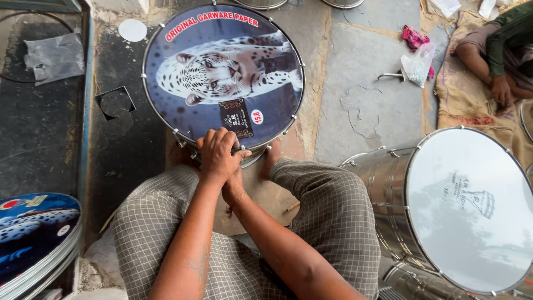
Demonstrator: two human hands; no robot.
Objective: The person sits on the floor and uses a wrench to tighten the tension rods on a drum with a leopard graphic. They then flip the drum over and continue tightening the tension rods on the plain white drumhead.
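A round drum (222, 72) with a printed leopard picture on its dark blue head stands on the floor between my knees. My left hand (218, 154) is closed over the near rim of the drum. My right hand (236, 186) sits just under the left one, mostly hidden by it, pressed against the same spot on the rim. What the hands grip at the rim is hidden; only a thin dark bit shows beside the left fingers. My checked trouser legs frame the drum's near side.
A steel drum with a white head (469, 208) lies at my right. Stacked printed drum heads (33, 233) sit at the lower left. Another person (499, 50) sits on sacking at the top right. A plastic bag (417, 64) and wire scraps lie on the stone floor.
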